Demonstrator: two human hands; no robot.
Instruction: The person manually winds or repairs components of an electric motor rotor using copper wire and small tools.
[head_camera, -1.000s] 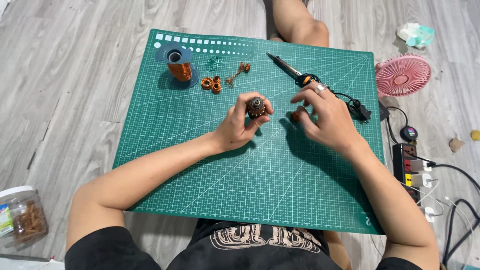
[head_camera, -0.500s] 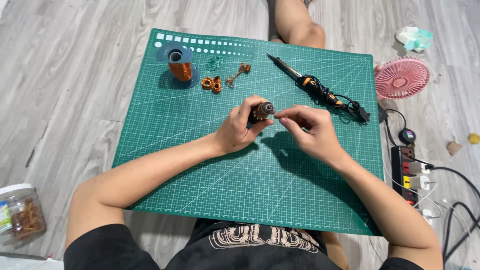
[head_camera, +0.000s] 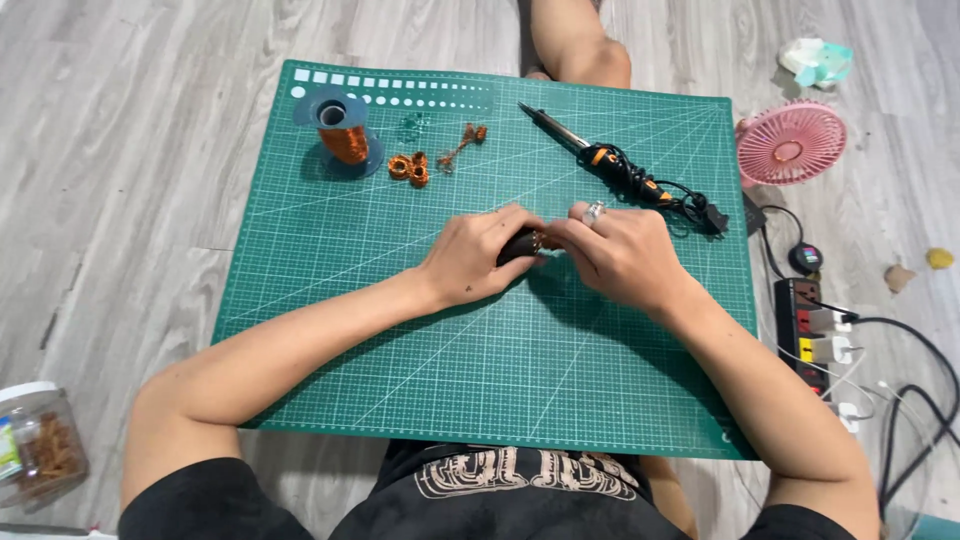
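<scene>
Head view: we look down on a green mat (head_camera: 400, 330) laid on a grey wood floor; every place below is told from this mat.
Left hand (head_camera: 475, 255): near the mat's middle, we curl its fingers around a small dark part (head_camera: 518, 245), clamped on it.
Right hand (head_camera: 620, 250): just right of the left, touching it; our fingertips pinch together at the end of the dark part, where a bit of copper shows. A ring sits on one finger.
Dark part: held between both hands over the mat's middle, mostly hidden by our fingers.
Wire spool (head_camera: 340, 135): upright near the mat's far left corner, wound with copper wire.
Copper coils (head_camera: 408, 167): two small rings on the mat, just right of the spool.
Twisted wire piece (head_camera: 462, 143): on the mat, right of the coils.
Soldering iron (head_camera: 610, 165): lying on the mat's far right part, its cord bundled at the handle.
Pink fan (head_camera: 790, 142): off the mat's far right corner.
Power strip (head_camera: 815, 335): on the floor, right of the mat.
Jar (head_camera: 35, 445): off the mat's near left corner.
</scene>
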